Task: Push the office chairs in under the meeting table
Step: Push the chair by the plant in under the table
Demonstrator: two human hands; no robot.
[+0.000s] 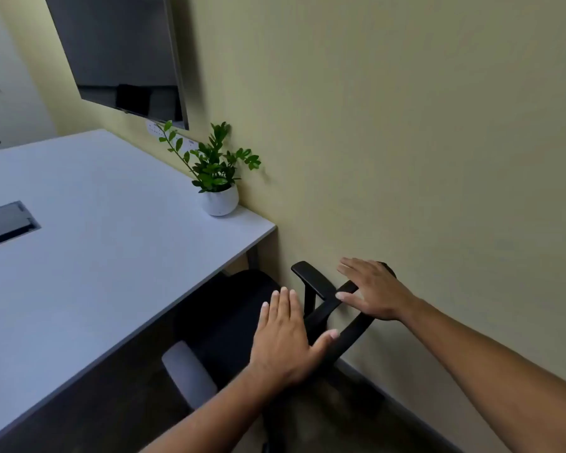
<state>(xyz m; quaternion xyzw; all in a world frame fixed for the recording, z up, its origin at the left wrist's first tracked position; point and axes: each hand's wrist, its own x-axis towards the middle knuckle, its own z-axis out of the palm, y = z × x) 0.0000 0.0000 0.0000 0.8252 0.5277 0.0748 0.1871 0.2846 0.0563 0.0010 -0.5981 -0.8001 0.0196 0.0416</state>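
In the head view, a black office chair [229, 322] is seen at the near corner of the pale grey bench [95, 240], its seat partly tucked beneath the bench edge and its curved back top rail close to the yellowish wall [406, 142]. The left hand [285, 341] is laid flat on the chair's back rail, fingers [283, 305] stretched out and together, thumb spread to the right against the rail; the grip is open, not curled around anything. The right hand [376, 289] is placed palm-down on the upper end of the same rail, fingers splayed apart, with the thumb touching the dark bar; this grip is likewise open and pressed rather than clamped. A black armrest [311, 277] is seen between the two hands, and a grey armrest [190, 374] lies to the left of and below the left hand. Beyond both hands, a small leafy plant in a round white pot [219, 201] is set on the far corner of the bench, next to the wall. A dark screen [121, 50] is mounted on the wall above it. A dark cable hatch [5, 223] is let into the bench far to the left.
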